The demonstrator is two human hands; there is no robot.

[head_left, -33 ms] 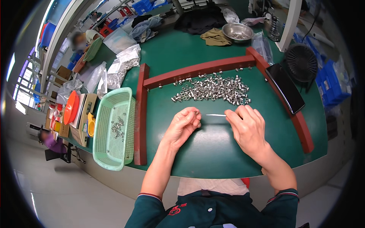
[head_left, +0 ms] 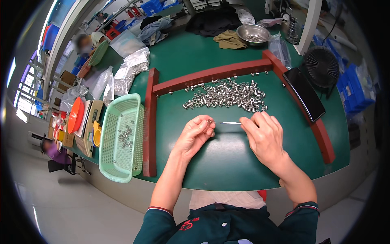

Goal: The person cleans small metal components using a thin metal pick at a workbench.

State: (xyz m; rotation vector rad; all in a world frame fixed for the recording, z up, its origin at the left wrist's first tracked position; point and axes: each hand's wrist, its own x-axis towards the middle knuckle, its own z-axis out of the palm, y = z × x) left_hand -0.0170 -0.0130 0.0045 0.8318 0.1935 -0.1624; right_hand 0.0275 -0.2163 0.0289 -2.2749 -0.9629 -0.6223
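Observation:
My left hand (head_left: 194, 134) is closed, pinching a small metal sleeve (head_left: 209, 121) between thumb and fingertips. In my right hand (head_left: 265, 136) a thin, pale, pointed tool (head_left: 230, 123) is gripped; its handle is hidden by my fingers. The tool's tip points left at the sleeve, with a small gap between them. Just beyond both hands lies a loose pile of small shiny metal sleeves (head_left: 227, 94) on the green tabletop (head_left: 219, 162).
Red bars (head_left: 211, 75) frame the pile on three sides. A green basket (head_left: 106, 154) with several metal pieces stands left. On the right bar rests a black phone (head_left: 304, 94), beside a black fan (head_left: 321, 67). A metal bowl (head_left: 264, 34) is at the back.

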